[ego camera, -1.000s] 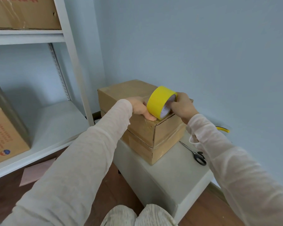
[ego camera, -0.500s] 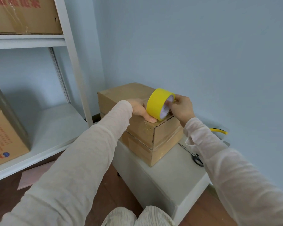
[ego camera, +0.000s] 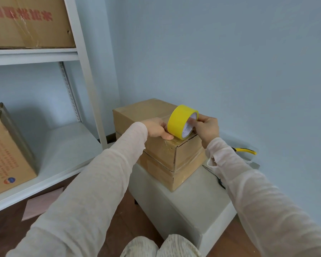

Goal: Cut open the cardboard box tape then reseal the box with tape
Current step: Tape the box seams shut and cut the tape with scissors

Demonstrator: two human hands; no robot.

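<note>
The yellow tape roll (ego camera: 178, 121) has dropped to stand on edge atop the cardboard box (ego camera: 159, 151), at its near corner, with the right hand (ego camera: 208, 129) pinching it through the core and the left hand (ego camera: 156, 127) pressing flat on the box top beside it, so resealing seems about to start.

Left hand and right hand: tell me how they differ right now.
1. The left hand lies on top of the upper cardboard box, thumb flat near its edge; the right hand grips the yellow tape roll, which stands on edge on that box.
2. The left hand sits against the roll's yellow outer face; the right hand is at its open side, fingers at the core.
Shared: both meet at the box's near corner, in pale sleeves.
</note>
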